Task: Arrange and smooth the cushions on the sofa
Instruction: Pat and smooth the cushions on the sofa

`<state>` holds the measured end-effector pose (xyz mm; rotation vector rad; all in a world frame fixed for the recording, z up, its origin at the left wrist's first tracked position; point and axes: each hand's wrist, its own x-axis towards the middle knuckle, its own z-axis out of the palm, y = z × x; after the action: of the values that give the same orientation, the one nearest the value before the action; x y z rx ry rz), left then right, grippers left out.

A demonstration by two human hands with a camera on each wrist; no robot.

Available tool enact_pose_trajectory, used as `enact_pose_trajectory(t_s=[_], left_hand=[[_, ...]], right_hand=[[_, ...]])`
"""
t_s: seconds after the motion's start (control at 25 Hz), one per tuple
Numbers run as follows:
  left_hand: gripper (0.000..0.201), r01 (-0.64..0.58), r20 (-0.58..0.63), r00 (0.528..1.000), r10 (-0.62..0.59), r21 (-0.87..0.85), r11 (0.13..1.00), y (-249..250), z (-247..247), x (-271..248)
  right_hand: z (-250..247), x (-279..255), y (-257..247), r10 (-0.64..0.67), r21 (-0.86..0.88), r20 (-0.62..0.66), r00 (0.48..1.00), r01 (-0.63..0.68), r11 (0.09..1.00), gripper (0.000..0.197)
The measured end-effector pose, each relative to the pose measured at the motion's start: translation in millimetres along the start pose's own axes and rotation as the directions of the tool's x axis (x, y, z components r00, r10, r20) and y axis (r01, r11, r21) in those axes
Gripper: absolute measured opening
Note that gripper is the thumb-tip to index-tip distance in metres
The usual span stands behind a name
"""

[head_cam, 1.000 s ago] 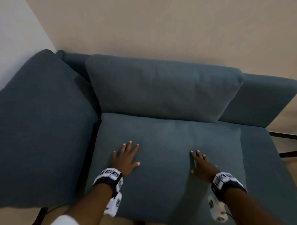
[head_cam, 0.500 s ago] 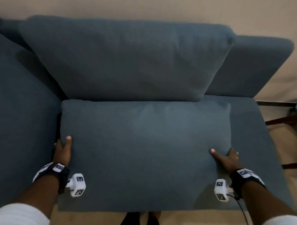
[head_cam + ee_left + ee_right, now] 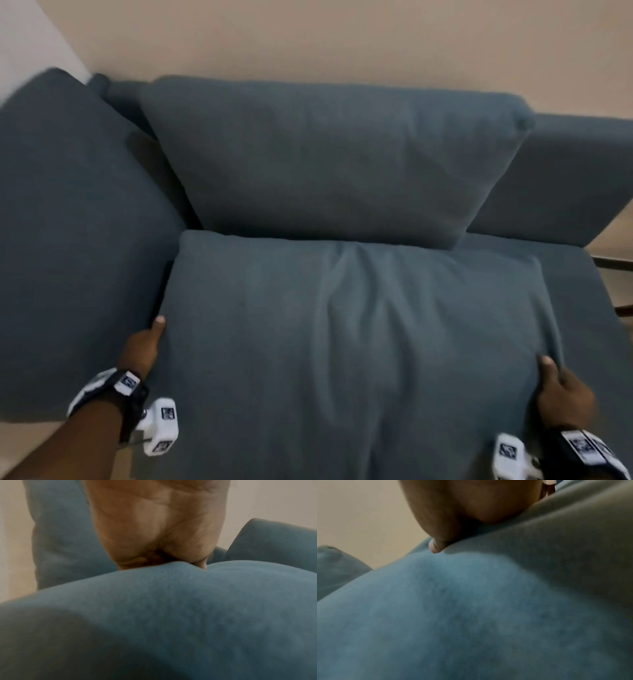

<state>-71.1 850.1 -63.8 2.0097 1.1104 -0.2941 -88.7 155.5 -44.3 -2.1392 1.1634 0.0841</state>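
Observation:
A large blue-grey seat cushion (image 3: 349,342) lies on the sofa seat, creased down its middle. My left hand (image 3: 144,346) grips its left edge, thumb on top and fingers hidden underneath. My right hand (image 3: 561,390) grips the right edge the same way. In the left wrist view the left hand (image 3: 154,540) presses its thumb into the cushion (image 3: 171,615). In the right wrist view the right hand (image 3: 462,513) has its thumb on the cushion (image 3: 471,615). A back cushion (image 3: 329,157) leans upright behind it.
Another blue cushion (image 3: 72,222) stands at the left end. The sofa's bare backrest (image 3: 565,178) and seat (image 3: 599,325) show at the right. A beige wall (image 3: 342,41) is behind. Dark furniture legs (image 3: 616,263) stand at the far right.
A second ago both hands lay flat on top of the cushion. They moved out to its left and right edges and took hold; the cushion now bulges with creases in the middle.

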Motion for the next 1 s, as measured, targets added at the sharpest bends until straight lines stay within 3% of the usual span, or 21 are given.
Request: enact_pose_trajectory(t_s=[0.12, 0.24, 0.28, 0.36, 0.4, 0.44, 0.48, 0.52, 0.56, 0.68, 0.76, 0.8, 0.84, 0.88, 1.0], left_hand=[[0.071, 0.065, 0.07, 0.995, -0.073, 0.102, 0.993, -25, 14, -14], [0.089, 0.06, 0.178, 0.98, -0.087, 0.152, 0.987, -31, 41, -22], [0.099, 0.038, 0.167, 0.984, -0.069, 0.183, 0.982, -28, 52, -22], [0.102, -0.004, 0.106, 0.994, -0.021, 0.226, 0.974, -13, 63, -17], [0.101, -0.031, 0.1, 0.995, 0.007, 0.238, 0.971, -4, 64, -12], [0.101, -0.106, 0.108, 0.991, 0.08, 0.262, 0.959, 6, 68, -11], [0.104, -0.212, 0.133, 0.975, 0.178, 0.329, 0.92, 19, 67, -6], [0.107, -0.33, 0.181, 0.944, 0.277, 0.426, 0.843, 27, 65, 4], [0.108, -0.45, 0.272, 0.893, 0.359, 0.513, 0.731, 33, 62, 14], [0.088, -0.707, 0.519, 0.706, 0.482, 0.561, 0.43, 44, 54, 48], [0.078, -0.751, 0.592, 0.658, 0.464, 0.563, 0.345, 47, 46, 79], [0.074, -0.744, 0.594, 0.667, 0.449, 0.567, 0.354, 49, 44, 97], [0.07, -0.721, 0.584, 0.692, 0.424, 0.576, 0.385, 52, 44, 115], [0.065, -0.691, 0.58, 0.722, 0.378, 0.584, 0.425, 54, 42, 131], [0.059, -0.608, 0.534, 0.79, 0.302, 0.613, 0.505, 65, 36, 155]], right_hand=[[-2, 10, 8, 0.014, -0.174, 0.117, 0.993, 0.006, 0.985, 0.114], [26, -13, -22, -0.075, -0.33, 0.236, 0.969, 0.153, 0.931, 0.102], [39, -25, -37, -0.126, -0.372, 0.24, 0.963, 0.211, 0.904, 0.112], [79, -63, -78, -0.184, -0.533, 0.271, 0.945, 0.306, 0.789, 0.114], [107, -84, -101, -0.245, -0.585, 0.356, 0.902, 0.419, 0.695, 0.108], [130, -106, -121, -0.296, -0.571, 0.494, 0.818, 0.562, 0.599, 0.101], [163, -130, -145, -0.315, -0.518, 0.637, 0.704, 0.693, 0.501, 0.096], [198, -152, -167, -0.309, -0.437, 0.756, 0.577, 0.797, 0.417, 0.092], [232, -174, -186, -0.293, -0.367, 0.826, 0.481, 0.854, 0.368, 0.09], [312, -226, -243, -0.246, -0.285, 0.904, 0.349, 0.923, 0.261, 0.091], [349, -244, -270, -0.235, -0.204, 0.944, 0.231, 0.97, 0.131, 0.089], [362, -243, -277, -0.226, -0.184, 0.953, 0.201, 0.979, 0.093, 0.086], [370, -236, -283, -0.22, -0.192, 0.953, 0.207, 0.977, 0.089, 0.083], [374, -225, -287, -0.214, -0.234, 0.943, 0.254, 0.965, 0.117, 0.081], [367, -190, -296, -0.156, -0.447, 0.861, 0.483, 0.867, 0.22, 0.085]])
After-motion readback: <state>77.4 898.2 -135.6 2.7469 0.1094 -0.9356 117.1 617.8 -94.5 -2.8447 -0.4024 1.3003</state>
